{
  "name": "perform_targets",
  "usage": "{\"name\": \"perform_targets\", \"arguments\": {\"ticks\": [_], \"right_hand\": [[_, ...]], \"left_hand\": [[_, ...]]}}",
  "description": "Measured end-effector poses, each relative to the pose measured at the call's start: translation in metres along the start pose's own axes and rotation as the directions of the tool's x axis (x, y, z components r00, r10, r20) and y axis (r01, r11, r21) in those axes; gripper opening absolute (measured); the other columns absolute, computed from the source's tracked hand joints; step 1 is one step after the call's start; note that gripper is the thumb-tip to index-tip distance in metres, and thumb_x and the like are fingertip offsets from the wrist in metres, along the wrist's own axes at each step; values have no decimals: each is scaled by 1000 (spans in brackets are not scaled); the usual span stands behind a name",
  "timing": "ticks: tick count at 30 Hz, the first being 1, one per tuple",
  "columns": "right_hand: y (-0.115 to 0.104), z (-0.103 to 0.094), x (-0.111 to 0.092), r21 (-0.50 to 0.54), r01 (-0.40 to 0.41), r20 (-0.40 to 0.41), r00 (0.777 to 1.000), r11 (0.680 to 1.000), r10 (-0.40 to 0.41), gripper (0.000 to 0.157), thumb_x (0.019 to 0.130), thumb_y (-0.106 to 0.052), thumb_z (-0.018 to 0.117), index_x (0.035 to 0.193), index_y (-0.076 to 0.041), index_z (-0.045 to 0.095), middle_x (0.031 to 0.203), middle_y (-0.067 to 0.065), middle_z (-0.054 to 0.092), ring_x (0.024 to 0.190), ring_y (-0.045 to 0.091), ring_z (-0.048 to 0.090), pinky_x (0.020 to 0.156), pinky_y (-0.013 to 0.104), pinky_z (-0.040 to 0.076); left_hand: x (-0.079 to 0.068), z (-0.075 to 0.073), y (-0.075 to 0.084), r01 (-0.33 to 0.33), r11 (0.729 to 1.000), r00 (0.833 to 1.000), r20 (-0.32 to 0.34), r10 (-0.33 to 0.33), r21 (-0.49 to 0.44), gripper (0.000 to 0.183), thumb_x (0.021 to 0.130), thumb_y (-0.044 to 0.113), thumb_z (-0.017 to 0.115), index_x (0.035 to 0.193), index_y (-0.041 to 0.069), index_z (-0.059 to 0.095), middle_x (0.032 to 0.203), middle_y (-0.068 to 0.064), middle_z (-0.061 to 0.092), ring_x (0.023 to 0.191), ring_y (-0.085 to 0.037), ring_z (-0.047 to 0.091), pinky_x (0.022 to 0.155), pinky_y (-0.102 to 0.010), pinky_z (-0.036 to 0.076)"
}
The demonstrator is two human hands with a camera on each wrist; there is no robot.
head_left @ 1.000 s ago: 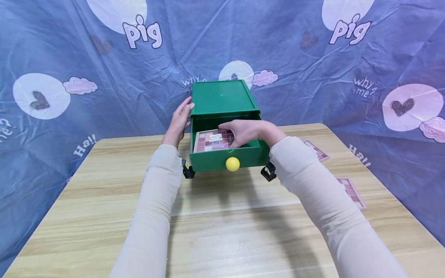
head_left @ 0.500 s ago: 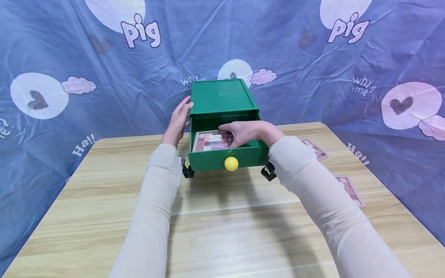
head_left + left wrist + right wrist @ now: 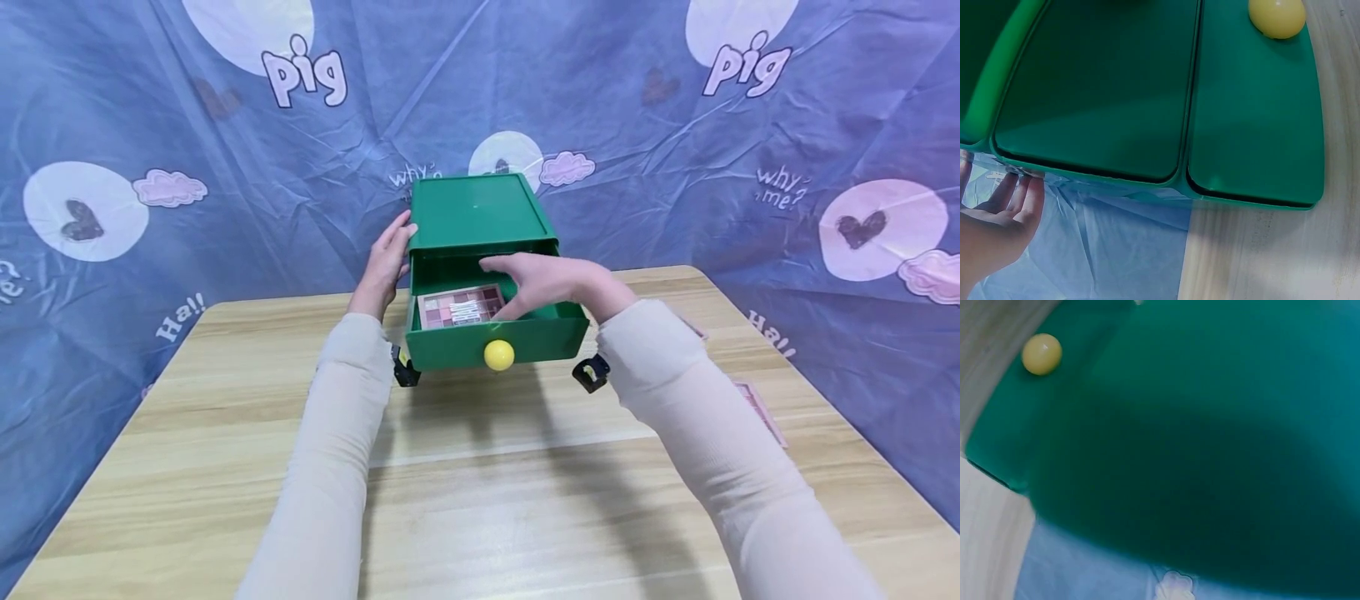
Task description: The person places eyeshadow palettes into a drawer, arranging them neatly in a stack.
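Observation:
In the head view a green plastic box (image 3: 480,208) has its drawer (image 3: 450,348) pulled out, with a round yellow knob (image 3: 498,355) on the front. A pink eyeshadow palette (image 3: 452,308) lies in the drawer's left part. My right hand (image 3: 553,282) hovers over the drawer beside the palette's right end, thumb and fingers spread; whether the thumb touches the palette I cannot tell. My left hand (image 3: 384,267) rests its fingers against the box's left side; in the left wrist view the left hand (image 3: 1007,225) reaches to the box's edge. The right wrist view shows no hand.
On the table (image 3: 262,433), one palette (image 3: 760,412) lies right of my right sleeve (image 3: 690,417). Another palette (image 3: 697,328) is mostly hidden behind that sleeve. Black wrist cameras (image 3: 592,374) flank the drawer. A blue printed cloth (image 3: 645,150) hangs behind.
My right hand has let go of the palette and drawn slightly up and to the right, leaving it in the drawer. The left hand stays against the box.

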State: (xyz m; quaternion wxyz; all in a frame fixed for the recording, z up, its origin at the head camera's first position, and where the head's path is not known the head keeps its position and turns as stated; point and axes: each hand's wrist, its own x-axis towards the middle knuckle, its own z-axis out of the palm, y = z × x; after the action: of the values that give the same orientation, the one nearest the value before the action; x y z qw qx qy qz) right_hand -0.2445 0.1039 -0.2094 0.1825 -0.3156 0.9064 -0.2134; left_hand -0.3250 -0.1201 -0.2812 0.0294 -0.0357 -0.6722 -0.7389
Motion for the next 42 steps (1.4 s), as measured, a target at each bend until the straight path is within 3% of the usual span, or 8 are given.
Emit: {"name": "perform_targets", "arguments": {"ticks": [8, 14, 20, 25, 31, 36, 42], "right_hand": [[13, -25, -39, 60, 29, -136, 991, 998, -20, 91, 70, -32, 71, 137, -1, 16, 139, 11, 20, 122, 30, 24, 97, 37, 21], [38, -36, -62, 110, -27, -218, 975, 994, 50, 90, 72, -32, 69, 138, -4, 16, 139, 12, 19, 125, 27, 18, 97, 42, 20], [69, -32, -80, 183, -77, -291, 948, 980, 129, 87, 75, -28, 67, 138, -5, 13, 140, 13, 16, 124, 31, 17, 96, 45, 19], [100, -15, -96, 225, -164, -347, 908, 960, 236, 90, 76, -32, 65, 139, -4, 7, 139, 21, 11, 122, 39, 16, 95, 50, 17], [133, 20, -116, 294, -247, -377, 858, 923, 349, 97, 75, -35, 65, 138, -2, -2, 137, 28, 7, 121, 44, 12, 92, 55, 15], [152, 48, -134, 338, -255, -407, 828, 906, 385, 98, 76, -34, 64, 135, 4, -4, 134, 33, 6, 119, 49, 11, 91, 57, 13], [167, 72, -153, 347, -353, -396, 785, 869, 476, 104, 75, -41, 62, 132, 11, -7, 130, 39, 4, 115, 53, 9, 88, 60, 14]], "left_hand": [[1, 1, -1, -4, 1000, 1000, 2, 4, 11, 50, 84, 36, 50, 132, 29, 37, 128, -3, 40, 109, -20, 43, 91, -41, 30], [1, 0, 1, -2, 1000, 1000, -12, 2, 6, 50, 84, 34, 50, 132, 28, 38, 127, -5, 42, 109, -20, 43, 90, -41, 30], [0, 0, 1, 0, 1000, 1000, -13, 0, 17, 49, 84, 35, 50, 131, 29, 38, 126, -5, 42, 109, -20, 43, 90, -41, 30], [0, 0, 0, 5, 1000, 1000, -16, -5, 17, 48, 84, 36, 50, 130, 30, 39, 128, -3, 39, 110, -19, 42, 91, -41, 29], [0, 1, 0, -3, 1000, 1000, -16, 3, 18, 49, 84, 36, 50, 131, 29, 38, 128, -3, 40, 110, -19, 41, 91, -41, 29], [0, 1, 0, 0, 1000, 1000, -22, 1, 9, 48, 84, 35, 50, 130, 29, 39, 126, -4, 42, 109, -18, 42, 90, -41, 29], [0, 1, 0, 0, 1000, 1000, -20, 0, 7, 48, 84, 35, 50, 131, 29, 39, 127, -3, 41, 110, -18, 41, 91, -41, 29]]}}
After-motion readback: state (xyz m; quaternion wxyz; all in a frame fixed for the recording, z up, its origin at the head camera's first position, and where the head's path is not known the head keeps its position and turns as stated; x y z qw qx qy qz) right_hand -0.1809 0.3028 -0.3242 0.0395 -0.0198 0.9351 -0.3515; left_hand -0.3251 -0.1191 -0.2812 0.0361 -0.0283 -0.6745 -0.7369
